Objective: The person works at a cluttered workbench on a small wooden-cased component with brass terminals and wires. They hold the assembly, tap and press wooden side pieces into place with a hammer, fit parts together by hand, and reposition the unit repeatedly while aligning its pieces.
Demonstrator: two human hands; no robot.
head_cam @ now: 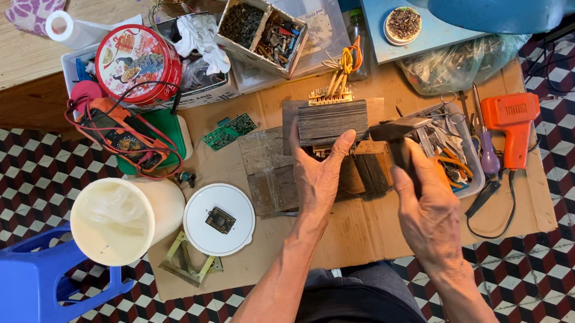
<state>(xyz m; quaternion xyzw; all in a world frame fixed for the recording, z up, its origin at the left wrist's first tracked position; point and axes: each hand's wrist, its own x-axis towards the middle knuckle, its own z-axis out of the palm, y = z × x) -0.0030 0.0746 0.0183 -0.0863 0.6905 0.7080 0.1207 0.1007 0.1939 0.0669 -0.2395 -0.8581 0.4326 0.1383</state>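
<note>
The left hand (321, 175) lies with fingers stretched out and pressed against the near side of a transformer core (331, 121), a block of stacked grey metal laminations with yellow and orange wires (343, 63) rising from its far end. The core rests on a sheet of brown cardboard (361, 231) spread over the chequered floor (7, 161). The right hand (428, 212) is wrapped in a fist around the handle of a hammer (398, 131), whose dark metal head sits just beside the core's right edge, touching or nearly touching it; which, I cannot tell. Loose dark lamination plates (371, 171) lie between the two hands.

To the right of the hammer a clear tray (457, 149) holds pliers and small tools, with a purple-handled screwdriver (488, 155) and an orange soldering gun (513, 124) beyond it. To the left on the cardboard sit a green circuit board (229, 131), a round white disc (219, 220) with a small part at its centre, and a cream plastic bucket (122, 216). A blue plastic stool (28, 287) lies on its side at the far left. A red round tin (135, 62) and a compartmented box of parts (264, 31) stand at the far edge
</note>
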